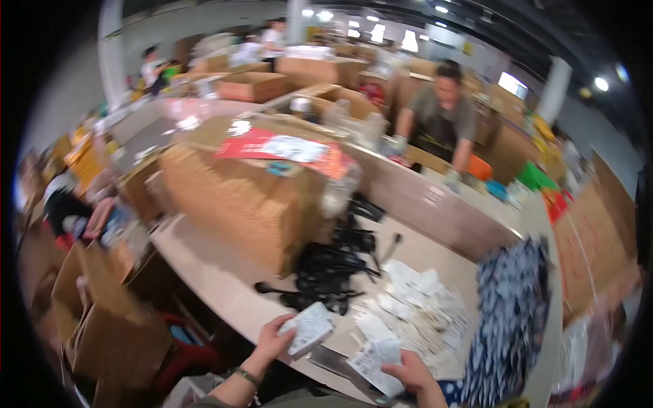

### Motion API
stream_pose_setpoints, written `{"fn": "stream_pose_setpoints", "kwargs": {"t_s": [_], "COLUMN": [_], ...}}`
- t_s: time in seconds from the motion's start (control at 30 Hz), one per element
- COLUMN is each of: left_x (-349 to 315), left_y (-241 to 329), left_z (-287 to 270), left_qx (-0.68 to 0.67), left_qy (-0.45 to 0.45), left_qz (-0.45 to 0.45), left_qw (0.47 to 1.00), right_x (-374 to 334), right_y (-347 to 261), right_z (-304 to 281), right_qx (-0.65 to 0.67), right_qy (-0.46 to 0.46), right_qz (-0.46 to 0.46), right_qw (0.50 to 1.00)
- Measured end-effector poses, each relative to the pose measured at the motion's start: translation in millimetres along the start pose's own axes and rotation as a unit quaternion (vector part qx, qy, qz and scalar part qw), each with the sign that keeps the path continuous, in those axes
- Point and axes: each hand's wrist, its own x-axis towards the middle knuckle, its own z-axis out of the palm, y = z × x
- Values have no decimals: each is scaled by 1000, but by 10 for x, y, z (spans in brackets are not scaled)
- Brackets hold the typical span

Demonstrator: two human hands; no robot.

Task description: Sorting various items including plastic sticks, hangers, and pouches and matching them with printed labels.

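Note:
My left hand [273, 342] is closed on a small white printed packet [312, 329], thumb along its near edge. My right hand [412, 378] pinches a white printed sheet [378, 367] near the table's front edge. Under and between them lies a flat dark grey piece [329, 359], partly covered. A loose heap of white printed papers [420, 307] spreads just beyond my right hand. Ahead of my left hand is a tangle of black items [331, 267], some with long handles; motion blur hides their exact kind.
A large stack of brown cardboard pieces [238, 204] stands left on the table [201, 255]. Dark blue-grey bundled items [510, 306] line the right side. Across the low partition [428, 197] a co-worker [439, 112] works. Open cartons [112, 319] crowd the floor at left.

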Motion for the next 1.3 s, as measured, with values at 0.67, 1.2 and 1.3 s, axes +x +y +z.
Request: {"fn": "stream_pose_setpoints", "kwargs": {"t_s": [0.67, 1.2, 1.3], "left_x": [17, -11, 14], "left_y": [733, 933, 810], "left_z": [352, 376, 322], "left_qx": [-94, -162, -142], "left_qy": [-121, -157, -132], "left_qz": [-21, -24, -12], "left_qw": [988, 974, 981], "right_x": [-209, -153, -225], "right_y": [555, 523, 458], "right_z": [-287, -198, -143], "right_qx": [109, 258, 256], "right_qy": [160, 104, 101], "right_qz": [-137, -168, -171], "right_qw": [971, 946, 946]}}
